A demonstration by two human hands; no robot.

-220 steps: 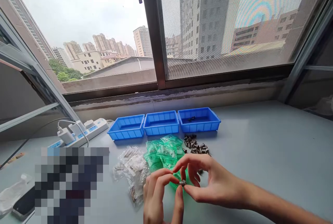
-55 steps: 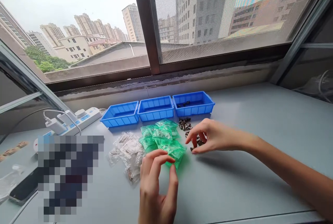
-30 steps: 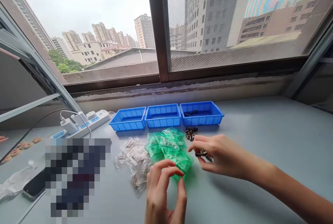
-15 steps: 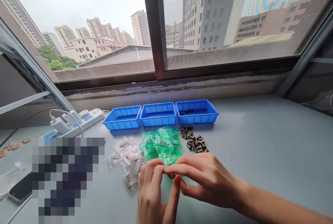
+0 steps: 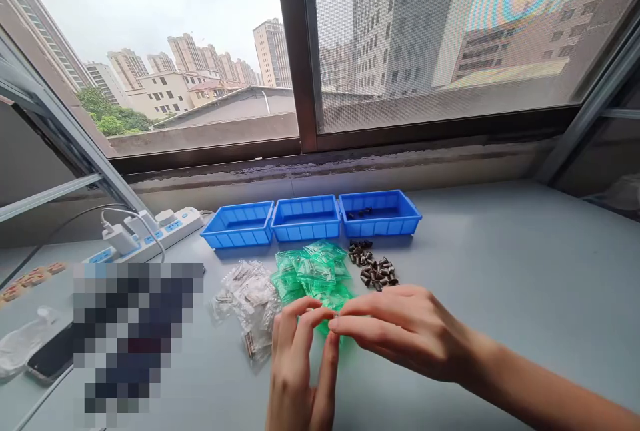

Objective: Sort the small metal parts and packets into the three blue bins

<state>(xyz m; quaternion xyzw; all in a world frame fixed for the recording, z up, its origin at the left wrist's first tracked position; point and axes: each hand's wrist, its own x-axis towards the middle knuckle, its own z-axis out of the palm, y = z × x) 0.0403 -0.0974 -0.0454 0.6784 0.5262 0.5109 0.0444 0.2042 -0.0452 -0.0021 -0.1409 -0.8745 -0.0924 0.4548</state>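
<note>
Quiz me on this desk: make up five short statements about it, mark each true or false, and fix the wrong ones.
1. Three blue trays stand in a row. True.
2. The left hand and right hand have their fingers close together near the green packets. True.
3. The green packets lie inside the middle tray. False: they lie on the table, nearer the camera than the trays.
4. Loose dark metal parts lie to the right of the green packets. True.
5. The clear packets lie to the right of the dark metal parts. False: they lie left of the green packets.
</note>
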